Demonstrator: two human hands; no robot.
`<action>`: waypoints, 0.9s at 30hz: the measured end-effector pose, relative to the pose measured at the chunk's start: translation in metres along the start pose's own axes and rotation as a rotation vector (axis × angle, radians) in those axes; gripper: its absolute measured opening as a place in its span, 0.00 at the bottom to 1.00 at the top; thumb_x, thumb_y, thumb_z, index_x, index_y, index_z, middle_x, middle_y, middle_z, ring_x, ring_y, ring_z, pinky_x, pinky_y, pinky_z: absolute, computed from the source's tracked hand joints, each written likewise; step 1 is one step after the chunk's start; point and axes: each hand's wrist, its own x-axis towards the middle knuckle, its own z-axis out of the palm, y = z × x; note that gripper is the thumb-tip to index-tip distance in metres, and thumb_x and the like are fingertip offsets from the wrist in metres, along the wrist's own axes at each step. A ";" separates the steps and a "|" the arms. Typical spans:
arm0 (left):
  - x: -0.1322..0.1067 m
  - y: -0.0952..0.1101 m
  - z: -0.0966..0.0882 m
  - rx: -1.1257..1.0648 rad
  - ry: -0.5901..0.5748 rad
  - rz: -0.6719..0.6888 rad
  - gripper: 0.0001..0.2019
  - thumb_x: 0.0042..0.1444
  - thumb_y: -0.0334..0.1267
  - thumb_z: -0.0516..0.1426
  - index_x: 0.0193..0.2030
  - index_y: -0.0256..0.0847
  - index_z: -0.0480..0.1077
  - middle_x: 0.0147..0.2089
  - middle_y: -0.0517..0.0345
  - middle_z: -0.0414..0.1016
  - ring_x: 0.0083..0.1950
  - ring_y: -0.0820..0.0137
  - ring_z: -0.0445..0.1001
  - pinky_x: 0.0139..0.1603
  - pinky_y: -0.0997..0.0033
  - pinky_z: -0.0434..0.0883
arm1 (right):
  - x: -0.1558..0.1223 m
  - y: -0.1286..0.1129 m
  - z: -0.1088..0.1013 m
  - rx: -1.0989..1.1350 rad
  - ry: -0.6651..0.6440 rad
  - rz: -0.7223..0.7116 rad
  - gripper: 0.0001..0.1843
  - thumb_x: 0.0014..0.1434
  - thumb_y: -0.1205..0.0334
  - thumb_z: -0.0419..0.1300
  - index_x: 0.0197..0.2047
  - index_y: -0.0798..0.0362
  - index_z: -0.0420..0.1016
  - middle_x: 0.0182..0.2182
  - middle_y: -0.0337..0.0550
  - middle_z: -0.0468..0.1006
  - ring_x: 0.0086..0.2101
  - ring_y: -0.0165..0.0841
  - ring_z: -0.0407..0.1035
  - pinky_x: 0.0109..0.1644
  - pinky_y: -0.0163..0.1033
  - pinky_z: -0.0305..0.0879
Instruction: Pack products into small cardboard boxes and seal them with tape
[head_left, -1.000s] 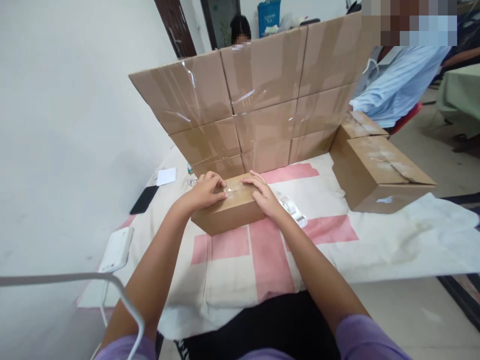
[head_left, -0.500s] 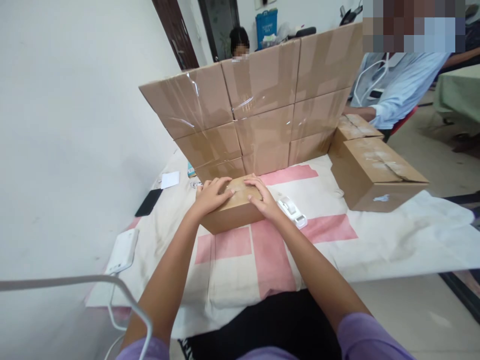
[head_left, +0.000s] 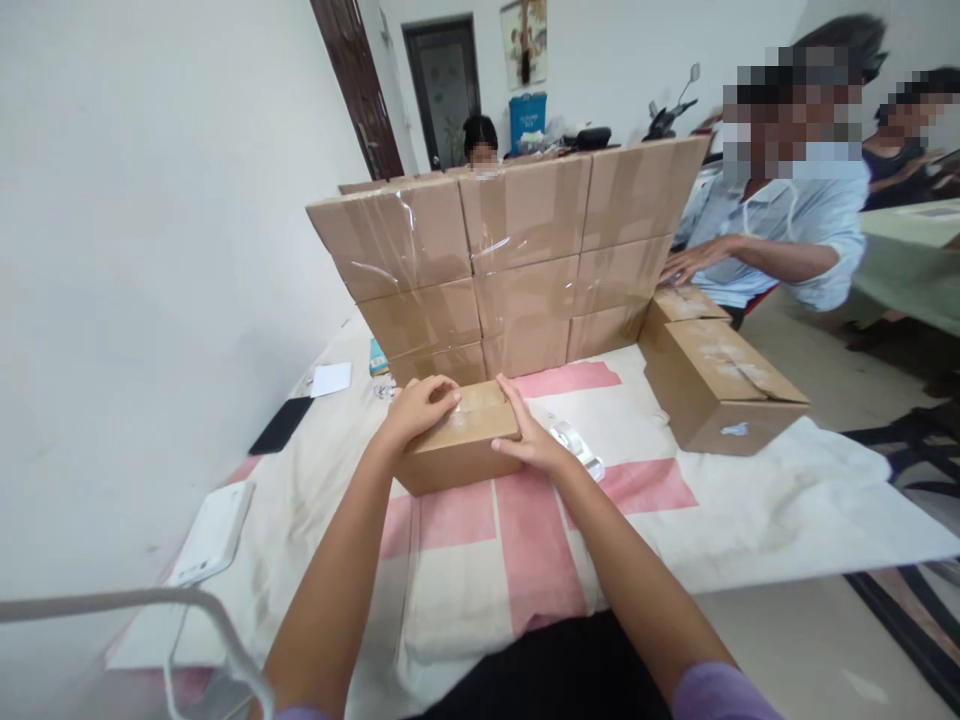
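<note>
A small closed cardboard box (head_left: 457, 465) sits on the cloth-covered table in front of me, with clear tape along its top. My left hand (head_left: 421, 408) grips its left end, thumb on top and fingers curled toward the far edge. Around the right end, my right hand (head_left: 529, 432) has its thumb on the near side and its fingers reaching to the back corner. Just right of that hand lies a white tape dispenser (head_left: 579, 448), partly hidden by my wrist. Behind the box rises a wall of stacked, taped cardboard boxes (head_left: 525, 235).
Two more cardboard boxes stand to the right, the nearer one (head_left: 735, 385) close to the table edge. A co-worker's hand (head_left: 694, 262) is by the farther one. At left lie a black phone (head_left: 281, 425), white paper (head_left: 331, 379) and a white device (head_left: 215, 530) with a cable.
The camera view has tilted up. My right hand has slid from the box's top to its right end, while my left-hand fingers have curled more. The co-worker's hand now shows by the boxes.
</note>
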 end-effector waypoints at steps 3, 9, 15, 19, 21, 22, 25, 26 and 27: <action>-0.007 -0.010 -0.008 -0.031 -0.085 0.107 0.22 0.58 0.57 0.59 0.55 0.51 0.75 0.58 0.56 0.79 0.60 0.53 0.70 0.65 0.50 0.62 | -0.005 -0.005 -0.005 -0.088 -0.106 -0.009 0.65 0.52 0.43 0.71 0.79 0.47 0.35 0.77 0.56 0.34 0.76 0.50 0.29 0.77 0.60 0.36; -0.019 -0.017 -0.017 -0.059 -0.159 0.171 0.28 0.56 0.60 0.60 0.60 0.51 0.74 0.60 0.54 0.77 0.63 0.51 0.68 0.67 0.50 0.61 | -0.019 -0.002 0.009 -0.203 -0.064 0.020 0.67 0.48 0.40 0.74 0.78 0.46 0.38 0.75 0.59 0.38 0.74 0.56 0.39 0.75 0.62 0.43; -0.023 -0.014 -0.010 -0.144 -0.056 0.186 0.19 0.59 0.55 0.59 0.54 0.55 0.78 0.56 0.58 0.80 0.58 0.54 0.72 0.66 0.48 0.64 | -0.023 0.008 0.024 -0.225 0.070 -0.042 0.62 0.45 0.36 0.72 0.74 0.47 0.47 0.71 0.60 0.48 0.72 0.58 0.45 0.74 0.63 0.48; -0.029 -0.024 -0.019 -0.273 0.207 0.176 0.14 0.59 0.53 0.59 0.45 0.50 0.78 0.53 0.57 0.80 0.56 0.56 0.75 0.59 0.56 0.71 | -0.025 -0.004 0.034 -0.264 0.163 -0.131 0.51 0.44 0.38 0.71 0.66 0.47 0.57 0.65 0.58 0.55 0.67 0.59 0.55 0.71 0.64 0.54; -0.028 -0.041 -0.024 -0.303 0.412 0.108 0.17 0.65 0.53 0.50 0.47 0.46 0.72 0.56 0.51 0.77 0.59 0.54 0.72 0.60 0.54 0.70 | -0.027 -0.018 0.035 -0.316 0.195 -0.190 0.50 0.43 0.39 0.72 0.64 0.45 0.58 0.62 0.57 0.56 0.65 0.60 0.59 0.69 0.64 0.59; -0.026 -0.053 -0.023 -0.322 0.530 0.051 0.18 0.66 0.52 0.46 0.50 0.44 0.69 0.55 0.48 0.75 0.59 0.54 0.72 0.60 0.52 0.69 | -0.030 -0.026 0.033 -0.345 0.223 -0.227 0.50 0.43 0.40 0.72 0.64 0.43 0.57 0.62 0.55 0.57 0.63 0.60 0.60 0.67 0.64 0.61; -0.014 -0.091 -0.002 -0.384 0.774 -0.151 0.18 0.65 0.51 0.43 0.50 0.43 0.64 0.46 0.50 0.74 0.52 0.58 0.74 0.54 0.56 0.73 | -0.055 -0.056 0.008 -0.433 0.418 -0.289 0.46 0.46 0.39 0.68 0.65 0.36 0.55 0.59 0.52 0.59 0.61 0.62 0.63 0.63 0.68 0.65; -0.009 -0.103 0.012 -0.393 0.769 -0.191 0.18 0.63 0.51 0.43 0.48 0.43 0.64 0.43 0.52 0.74 0.48 0.59 0.75 0.51 0.58 0.73 | -0.071 -0.066 -0.006 -0.470 0.524 -0.260 0.44 0.48 0.37 0.66 0.65 0.35 0.55 0.59 0.52 0.61 0.61 0.63 0.63 0.63 0.70 0.64; -0.006 -0.113 0.027 -0.394 0.729 -0.213 0.17 0.62 0.51 0.44 0.46 0.43 0.65 0.39 0.54 0.73 0.44 0.60 0.75 0.47 0.60 0.74 | -0.091 -0.077 -0.022 -0.526 0.631 -0.206 0.42 0.49 0.36 0.63 0.65 0.34 0.56 0.59 0.52 0.62 0.62 0.63 0.63 0.62 0.71 0.64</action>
